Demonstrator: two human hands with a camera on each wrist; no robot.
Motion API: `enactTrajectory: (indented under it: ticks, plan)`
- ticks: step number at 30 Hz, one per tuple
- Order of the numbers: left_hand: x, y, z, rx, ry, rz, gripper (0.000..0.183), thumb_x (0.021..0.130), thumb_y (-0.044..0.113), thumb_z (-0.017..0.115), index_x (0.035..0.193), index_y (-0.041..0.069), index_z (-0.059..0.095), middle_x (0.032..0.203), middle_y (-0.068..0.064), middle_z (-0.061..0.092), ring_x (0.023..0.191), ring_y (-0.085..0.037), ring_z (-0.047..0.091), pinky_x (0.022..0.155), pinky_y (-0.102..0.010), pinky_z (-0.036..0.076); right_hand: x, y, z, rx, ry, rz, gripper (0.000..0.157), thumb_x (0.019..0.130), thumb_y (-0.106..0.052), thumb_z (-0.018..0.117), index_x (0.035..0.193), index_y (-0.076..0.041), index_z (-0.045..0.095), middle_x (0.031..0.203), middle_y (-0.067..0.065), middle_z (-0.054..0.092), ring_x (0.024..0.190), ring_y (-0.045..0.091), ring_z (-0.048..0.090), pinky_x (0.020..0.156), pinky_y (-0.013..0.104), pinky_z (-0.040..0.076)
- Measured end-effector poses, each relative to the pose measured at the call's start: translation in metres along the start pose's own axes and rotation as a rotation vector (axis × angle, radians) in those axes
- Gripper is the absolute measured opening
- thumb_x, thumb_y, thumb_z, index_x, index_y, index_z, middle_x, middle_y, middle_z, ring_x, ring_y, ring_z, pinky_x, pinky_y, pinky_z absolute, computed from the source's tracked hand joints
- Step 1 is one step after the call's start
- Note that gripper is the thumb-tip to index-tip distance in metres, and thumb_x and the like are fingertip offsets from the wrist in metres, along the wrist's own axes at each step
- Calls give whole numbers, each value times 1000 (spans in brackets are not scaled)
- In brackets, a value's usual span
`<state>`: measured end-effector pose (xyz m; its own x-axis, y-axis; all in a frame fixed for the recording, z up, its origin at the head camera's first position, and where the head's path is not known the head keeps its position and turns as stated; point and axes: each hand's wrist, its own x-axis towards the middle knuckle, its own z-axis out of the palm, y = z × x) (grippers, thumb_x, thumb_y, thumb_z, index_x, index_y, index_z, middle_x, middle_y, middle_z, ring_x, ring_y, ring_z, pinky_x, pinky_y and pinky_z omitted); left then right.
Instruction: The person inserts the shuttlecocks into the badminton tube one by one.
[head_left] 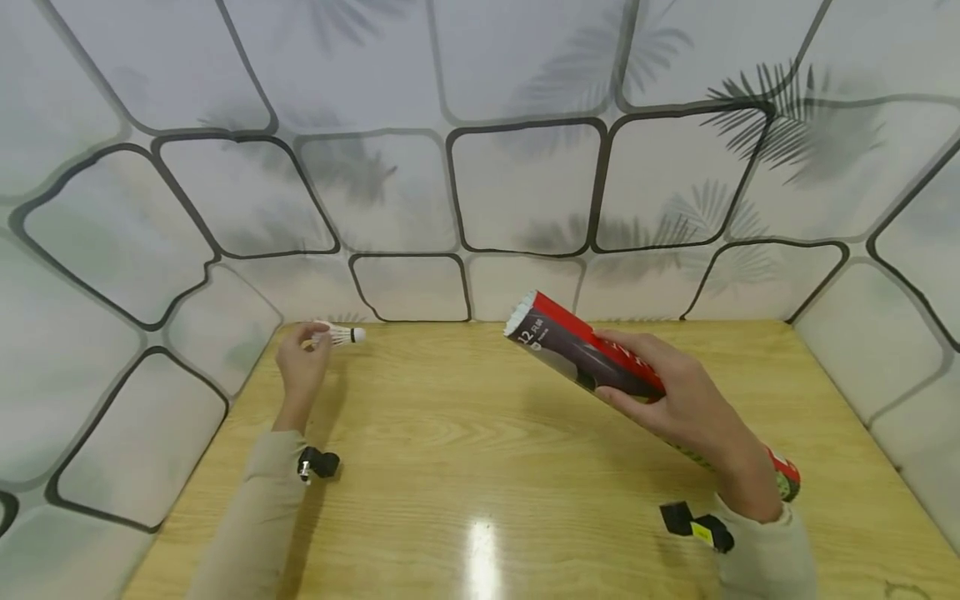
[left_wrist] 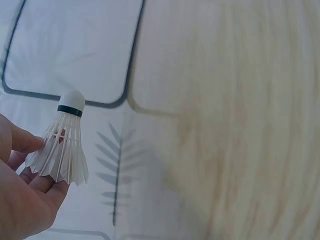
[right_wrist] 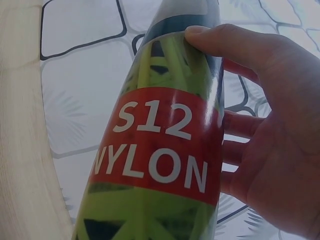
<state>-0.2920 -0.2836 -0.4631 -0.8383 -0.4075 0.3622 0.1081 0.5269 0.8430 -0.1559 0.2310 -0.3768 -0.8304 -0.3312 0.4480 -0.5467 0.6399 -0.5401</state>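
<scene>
At the far left of the table, my left hand pinches a white shuttlecock by its feathers. Its rounded cork with a dark green band points away from the fingers; the left wrist view shows the shuttlecock cork up. My right hand grips a long shuttlecock tube around its side, tilted above the table on the right. White jagged edges show at its upper left end. In the right wrist view the tube reads "S12 NYLON" on a red band. My wrist hides part of its lower end.
The wooden table carries a bright light reflection near its front. Patterned white walls stand along its back and both sides. A small black device is on the left wrist, another black device on the right.
</scene>
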Motion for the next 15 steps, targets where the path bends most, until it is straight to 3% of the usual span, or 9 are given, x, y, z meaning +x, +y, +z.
enactTrajectory:
  ticks: [7, 15]
  plan:
    - [-14, 27, -4, -142, -38, 29, 16, 94, -1, 65, 108, -8, 70, 111, -20, 67, 73, -1, 63, 63, -10, 51, 1, 0, -2, 2, -6, 14, 71, 85, -22, 86, 149, -25, 54, 138, 4, 61, 111, 23, 61, 80, 48, 58]
    - [-40, 104, -16, -321, -75, 142, 16, 91, -15, 63, 105, -22, 64, 109, -33, 64, 86, -13, 68, 76, -16, 57, 1, 0, -3, 8, -3, 17, 72, 85, -21, 86, 149, -25, 54, 137, 5, 61, 110, 24, 61, 79, 48, 58]
